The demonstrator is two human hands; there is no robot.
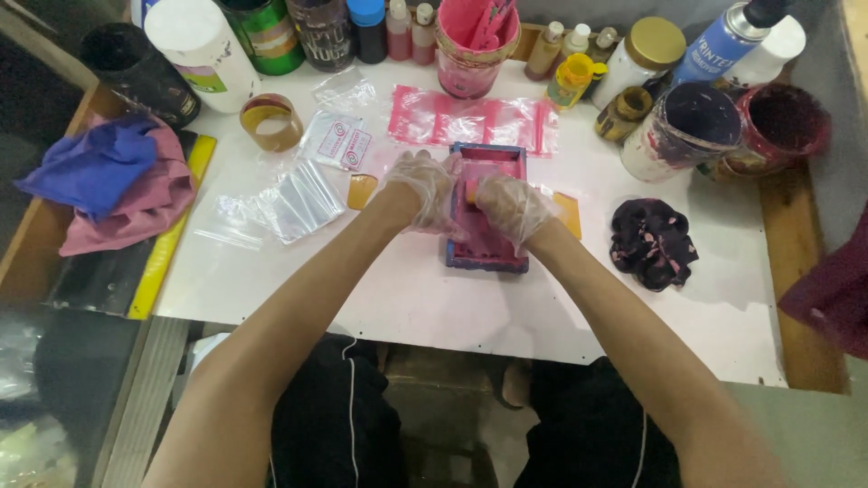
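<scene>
Both gloved hands meet over the small blue-framed printing screen (489, 206) at the middle of the white table (434, 307). The left hand (423, 190) presses on the frame's left edge, fingers curled down on it. The right hand (512, 206) is closed around a small orange-handled squeegee (471, 189) on the pink-inked mesh. The frame looks light and rigid, best gripped by its blue rails; the mesh seems taut and delicate, and wet ink plus thin plastic gloves probably makes everything slippery. Pink-printed plastic bags (473, 119) lie just behind; an ink-stained dark rag (653, 242) sits to the right.
</scene>
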